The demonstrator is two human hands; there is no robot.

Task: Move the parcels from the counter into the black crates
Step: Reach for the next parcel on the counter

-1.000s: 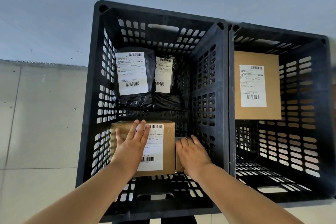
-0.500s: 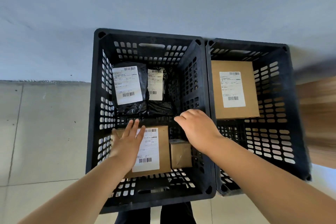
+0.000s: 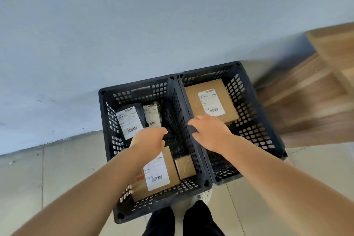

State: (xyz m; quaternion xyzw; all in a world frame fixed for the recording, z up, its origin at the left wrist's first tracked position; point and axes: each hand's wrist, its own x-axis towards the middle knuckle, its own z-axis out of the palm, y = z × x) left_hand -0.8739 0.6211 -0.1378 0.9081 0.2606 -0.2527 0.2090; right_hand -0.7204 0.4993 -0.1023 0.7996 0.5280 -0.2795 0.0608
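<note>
Both empty, fingers loosely relaxed: left hand (image 3: 148,141) over left crate (image 3: 107,120), right hand (image 3: 209,133) over right crate's (image 3: 268,132) near-left part. Left crate: two black bags (image 3: 140,113) at far edge, large box (image 3: 168,161) and small box (image 3: 185,166) at near edge. Right crate: one flat box (image 3: 193,99), far end.

A pale tiled floor (image 3: 57,174) carries two black crates side by side, touching: the left crate (image 3: 107,120) and the right crate (image 3: 268,126), against the far wall (image 3: 134,25).
</note>
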